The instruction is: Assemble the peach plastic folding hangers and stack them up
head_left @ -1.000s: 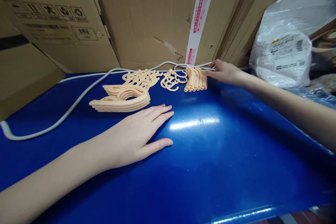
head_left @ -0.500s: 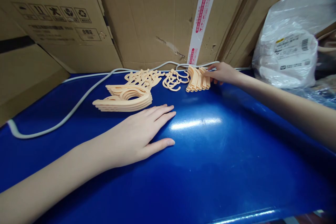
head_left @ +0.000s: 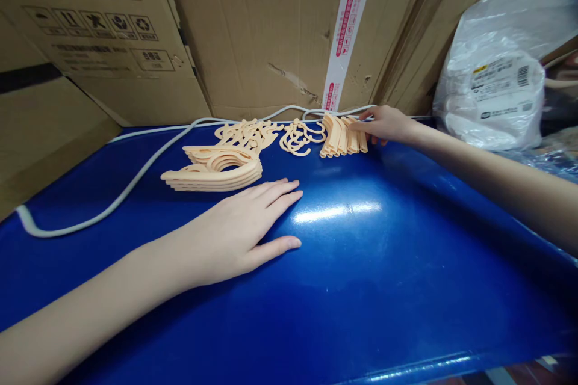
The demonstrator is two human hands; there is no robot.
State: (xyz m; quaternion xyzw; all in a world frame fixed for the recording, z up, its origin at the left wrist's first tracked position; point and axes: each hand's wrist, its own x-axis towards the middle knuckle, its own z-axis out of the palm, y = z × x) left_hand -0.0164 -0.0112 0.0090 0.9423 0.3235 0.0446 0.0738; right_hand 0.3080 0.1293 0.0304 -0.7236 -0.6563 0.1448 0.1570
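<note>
The right hand point(head_left: 383, 124) had its fingers bent over the right end of a row of short curved pieces point(head_left: 335, 135); whether they were pinched on one I couldn't quite tell, as the fingertips were partly hidden. That arm stretched in low from the right. The left hand point(head_left: 246, 228) lay palm down, holding nothing, thumb apart from the fingers, just in front of a neat stack of hangers point(head_left: 217, 175).

The row stood near the table's far edge, pale peach plastic, slightly fanned, with open ends facing the person. Beside it lay loose hooks point(head_left: 295, 138), then a jumbled pile point(head_left: 249, 132) behind the stack. A white cable point(head_left: 151, 167) looped over the glossy blue table point(head_left: 406, 295). Cardboard boxes point(head_left: 271, 30) walled the back, and a clear plastic bag point(head_left: 497, 87) bulged at right.
</note>
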